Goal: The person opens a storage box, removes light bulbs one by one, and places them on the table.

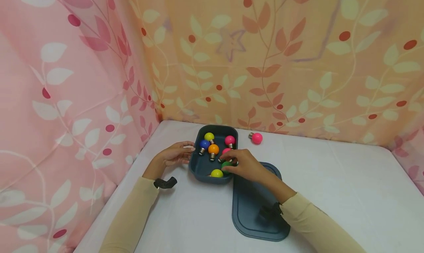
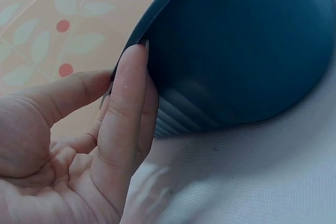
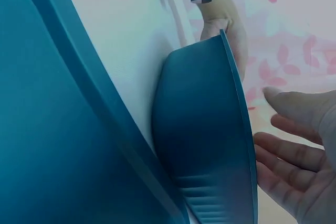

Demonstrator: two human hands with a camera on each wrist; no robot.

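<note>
A dark blue plastic box point(image 1: 199, 169) holds several coloured light bulbs: a yellow, a blue point(image 1: 204, 144), an orange point(image 1: 213, 149) and pink ones among them. My left hand point(image 1: 177, 154) pinches the box's left rim between thumb and fingers, as the left wrist view shows close up. Over the right wall reaches my right hand point(image 1: 246, 165), its fingers parted above a green bulb point(image 1: 226, 167) near a yellow bulb point(image 1: 216, 173). In the right wrist view the right thumb and fingers stand apart at the rim, with no bulb visible between them.
The box's flat lid point(image 1: 251, 212) lies on the white tablecloth point(image 1: 331, 194) to the right, under my right forearm. One pink bulb point(image 1: 257, 138) lies outside the box at the back. Floral curtains point(image 1: 265, 61) hang behind and on the left.
</note>
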